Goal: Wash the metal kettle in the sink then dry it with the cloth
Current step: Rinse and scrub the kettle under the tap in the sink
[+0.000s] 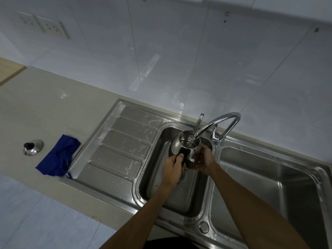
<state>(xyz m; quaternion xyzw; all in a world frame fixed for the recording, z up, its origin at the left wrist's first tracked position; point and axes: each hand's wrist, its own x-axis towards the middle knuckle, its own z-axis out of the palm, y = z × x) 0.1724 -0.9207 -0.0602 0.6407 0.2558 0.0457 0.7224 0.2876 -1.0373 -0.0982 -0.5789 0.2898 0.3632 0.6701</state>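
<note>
The shiny metal kettle [186, 143] hangs over the small left basin of the steel sink [152, 177], mouth up and lid off. The chrome tap [218, 124] ends just above the mouth, and water runs into the kettle. My left hand [173, 168] grips the kettle's black handle. My right hand [203, 159] presses against the kettle's right side and underside. The kettle's thin spout points away from me, toward the wall. A crumpled blue cloth [59, 155] lies on the beige counter, left of the draining board.
The kettle's metal lid [32, 147] with a black knob sits on the counter left of the cloth. A wet ribbed draining board [118, 150] lies between counter and basin. A larger basin [265, 186] is on the right. White tiled wall behind.
</note>
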